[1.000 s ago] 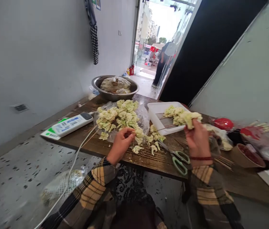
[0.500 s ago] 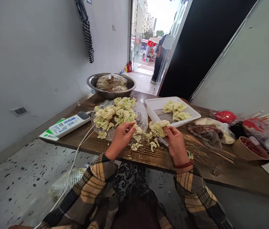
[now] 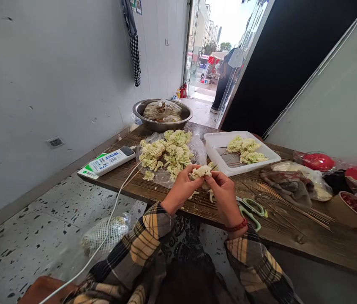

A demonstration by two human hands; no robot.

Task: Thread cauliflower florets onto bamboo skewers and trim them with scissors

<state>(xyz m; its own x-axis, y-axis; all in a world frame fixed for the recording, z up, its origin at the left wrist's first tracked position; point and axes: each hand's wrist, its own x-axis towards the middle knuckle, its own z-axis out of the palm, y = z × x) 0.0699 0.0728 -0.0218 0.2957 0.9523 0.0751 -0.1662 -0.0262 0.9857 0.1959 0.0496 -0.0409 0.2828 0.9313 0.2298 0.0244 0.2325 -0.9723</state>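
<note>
Both hands meet over the near edge of the wooden table. My left hand (image 3: 185, 187) is closed on a pale cauliflower floret (image 3: 201, 171). From the other side, my right hand (image 3: 225, 195) pinches the same floret, and a thin dark stick shows beside its fingertips. Behind my hands, a pile of cauliflower (image 3: 176, 153) lies on a clear plastic bag. To the right, a white tray (image 3: 218, 159) holds several florets on sticks. Green-handled scissors (image 3: 252, 210) lie beside my right wrist.
A steel basin (image 3: 162, 125) with bagged food stands at the back. A white device (image 3: 110, 162) with a cable is on the left. Bare sticks (image 3: 295, 205), a crumpled cloth (image 3: 289, 185) and a paper bowl (image 3: 352, 211) lie right. A person stands by the doorway.
My hands have come together at one floret; before, they were apart, with the right one holding cauliflower. The scissors' handles now show. The whole view has shifted.
</note>
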